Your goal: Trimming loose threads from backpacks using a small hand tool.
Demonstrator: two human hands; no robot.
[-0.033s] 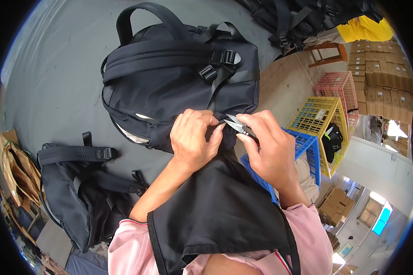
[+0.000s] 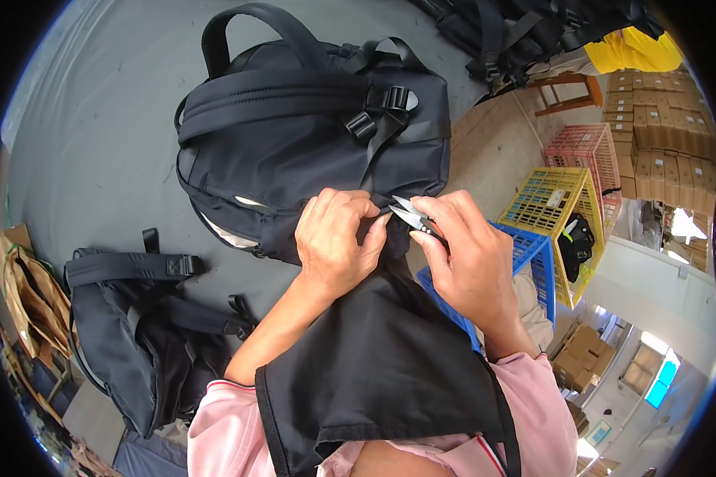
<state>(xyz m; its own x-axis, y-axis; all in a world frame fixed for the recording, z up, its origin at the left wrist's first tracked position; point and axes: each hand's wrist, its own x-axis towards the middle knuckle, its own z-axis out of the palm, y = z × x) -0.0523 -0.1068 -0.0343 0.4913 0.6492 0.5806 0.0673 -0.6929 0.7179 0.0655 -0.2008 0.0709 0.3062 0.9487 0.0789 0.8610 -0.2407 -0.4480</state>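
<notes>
Barely anything moves since the earlier frame. Left hand (image 2: 334,246) pinches the black backpack (image 2: 270,163) on the grey table (image 2: 111,175); right fingers (image 2: 436,256) close round snips (image 2: 410,219), blades parted. Best: fabric taut, tips angled clear.

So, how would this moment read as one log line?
left hand: pinching black backpack | right hand: holding snips | blades: parted
</notes>
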